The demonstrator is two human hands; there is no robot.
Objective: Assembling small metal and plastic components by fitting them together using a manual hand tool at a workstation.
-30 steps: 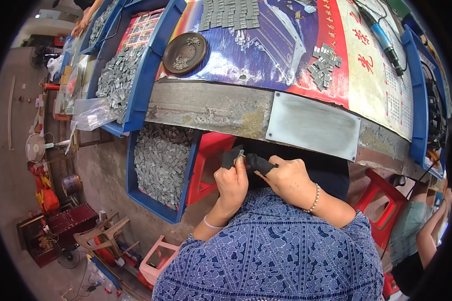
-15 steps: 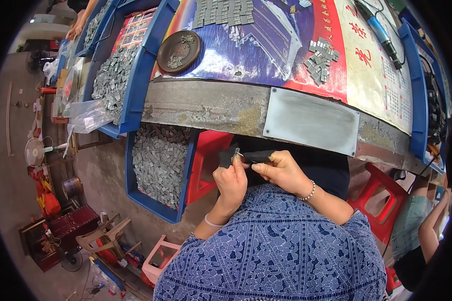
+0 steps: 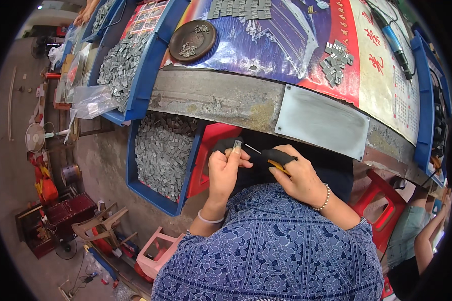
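Observation:
In front of my lap, my left hand (image 3: 224, 173) pinches a small grey metal piece (image 3: 237, 146) upright between thumb and forefinger. Black wrapping shows around that hand's fingertips. To the right, my right hand (image 3: 302, 179) is closed around a slim hand tool with a yellow handle (image 3: 278, 166). A thin metal shaft (image 3: 253, 149) points from it toward my left hand, and black material covers part of the grip. The tool's exact kind is not clear. Left of my hands, a blue bin (image 3: 154, 199) is filled with many similar grey pieces.
Ahead is a poster-covered worktable (image 3: 211, 93) with a grey metal plate (image 3: 321, 123) on its front edge. On it lie a brown dish (image 3: 175, 51), grey pieces (image 3: 335, 62) and a blue rotary tool (image 3: 396, 46). Red stools (image 3: 386, 198) flank me; a person's arm (image 3: 429, 241) shows right.
My hands have come farther apart, the right one shifting rightward, and the yellow handle now shows. My left hand still pinches a metal piece. The whole view has shifted slightly.

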